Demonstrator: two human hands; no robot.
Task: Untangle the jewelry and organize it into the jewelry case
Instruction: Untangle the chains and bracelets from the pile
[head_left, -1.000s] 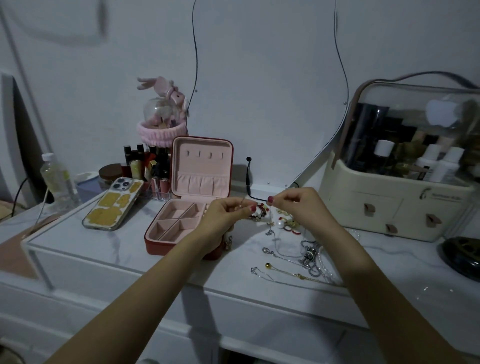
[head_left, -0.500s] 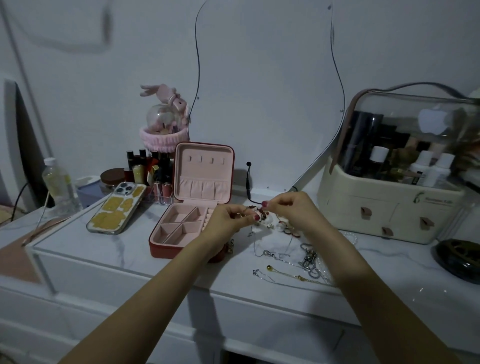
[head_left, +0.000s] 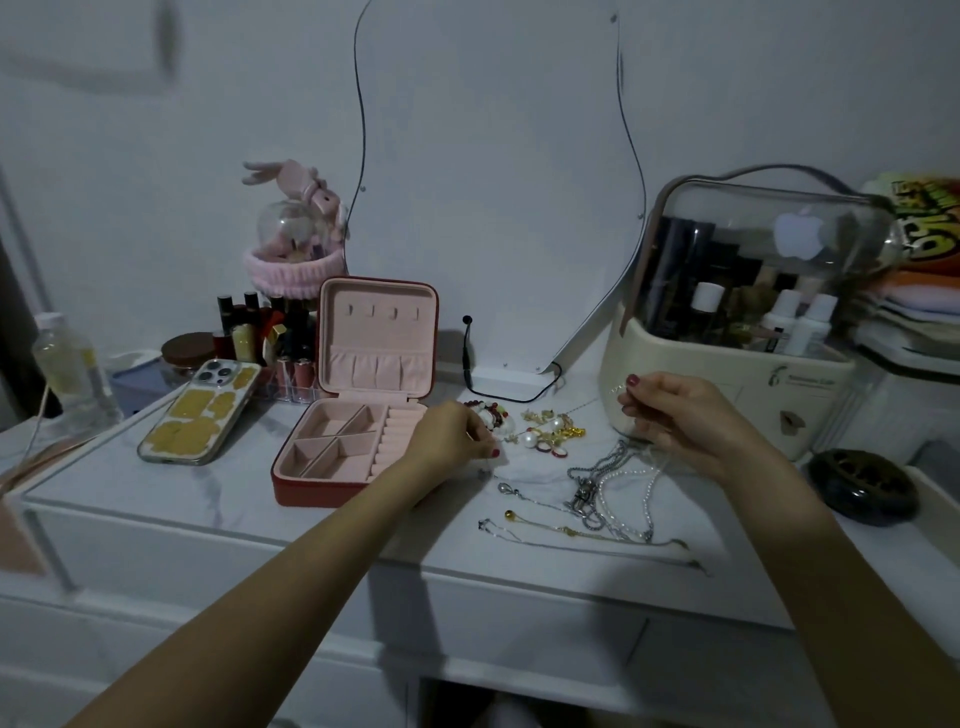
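My left hand (head_left: 457, 434) pins one end of a thin chain (head_left: 582, 408) near the jewelry case (head_left: 332, 457), my right hand (head_left: 675, 415) pinches the other; it runs left-right.

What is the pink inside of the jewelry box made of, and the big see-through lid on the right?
The jewelry box lining looks like soft, matte pink velvet or suede; it shows no shine. The lid looks like clear, glossy plastic: bottles show through it.
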